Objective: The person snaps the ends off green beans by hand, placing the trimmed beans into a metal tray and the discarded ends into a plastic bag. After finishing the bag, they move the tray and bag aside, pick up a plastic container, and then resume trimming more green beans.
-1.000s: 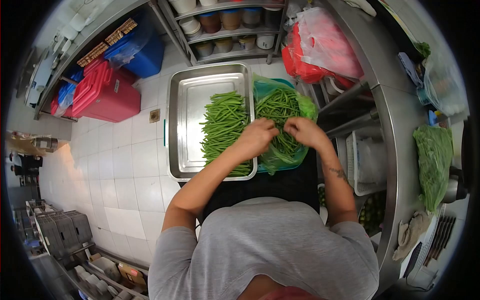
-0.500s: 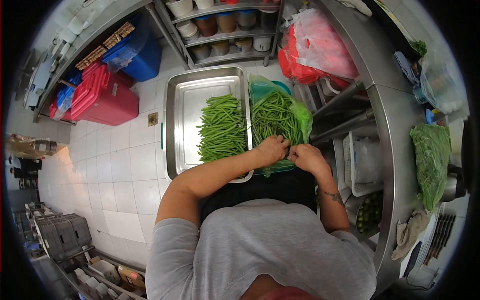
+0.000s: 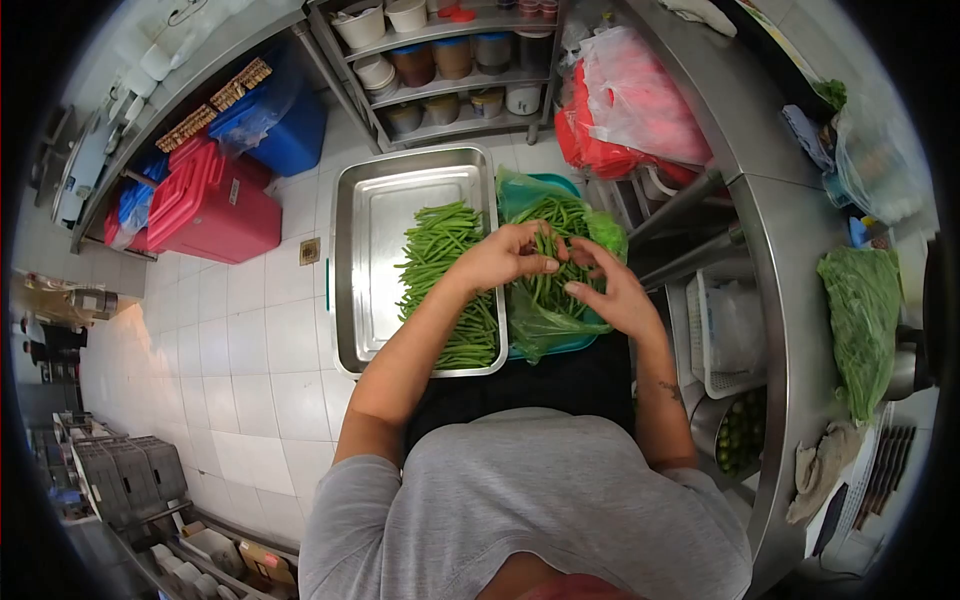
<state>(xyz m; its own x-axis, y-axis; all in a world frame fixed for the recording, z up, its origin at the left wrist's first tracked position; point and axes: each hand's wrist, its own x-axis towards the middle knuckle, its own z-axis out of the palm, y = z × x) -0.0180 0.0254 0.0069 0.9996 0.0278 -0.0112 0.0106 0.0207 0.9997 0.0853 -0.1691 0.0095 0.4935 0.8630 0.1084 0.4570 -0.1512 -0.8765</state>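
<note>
White floor tiles spread across the kitchen from 8 to 10 o'clock. At 12 o'clock stands a metal shelving rack with lidded tubs, and a steel counter runs down the 3 o'clock side.

The left hand pinches a few green beans between thumb and fingers, above the near end of a heap lying in a green plastic bag. The right hand is at its 4 o'clock, thumb and fingers parted, fingertips close to the left ones; whether it touches a bean cannot be told. The bag rests on a teal tray, mostly covered.

Just beside it, on the 9 o'clock side, sits a rectangular stainless steel pan. A layer of beans fills its right half, partly behind the left forearm; bare metal shows in the other half.

Farther out are a red lidded bin at 10 o'clock, a blue bin at 11 o'clock, bagged leafy greens at 3 o'clock and gray crates at 8 o'clock.
</note>
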